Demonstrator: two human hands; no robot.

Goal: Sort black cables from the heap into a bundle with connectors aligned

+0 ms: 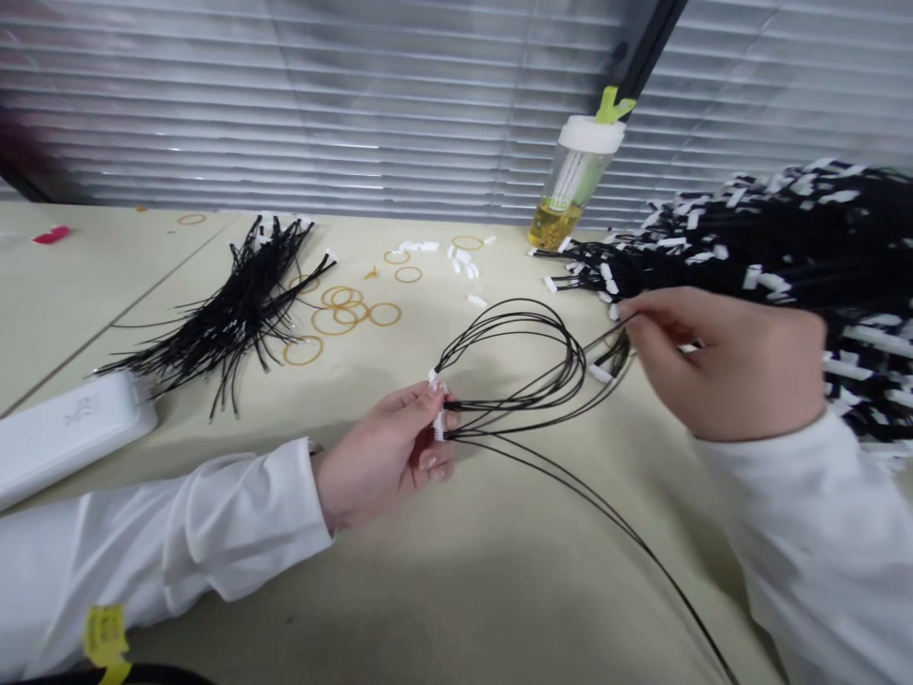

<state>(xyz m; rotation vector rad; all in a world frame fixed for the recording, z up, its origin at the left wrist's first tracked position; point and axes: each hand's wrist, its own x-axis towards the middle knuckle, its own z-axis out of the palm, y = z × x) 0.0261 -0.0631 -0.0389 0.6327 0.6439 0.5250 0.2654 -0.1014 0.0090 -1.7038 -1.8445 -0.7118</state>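
My left hand point(385, 457) grips a small bunch of thin black wires point(528, 400) at their white plastic connectors point(437, 409), and the wires loop out to the right across the table. Several of the strands curve down toward the front edge. My right hand point(728, 366) is raised at the right, with thumb and fingertips pinched on a black wire near the far end of the loops. A large heap of black wires with white connectors point(770, 238) lies just behind that hand, partly hidden by it.
A second bundle of black wires point(242, 304) lies at the left of the beige table point(492, 590). Tan rubber bands point(342, 319) and loose white connectors point(460, 266) are scattered behind. A white power strip point(71, 438), a bottle with yellow liquid point(571, 185) and window blinds are there too.
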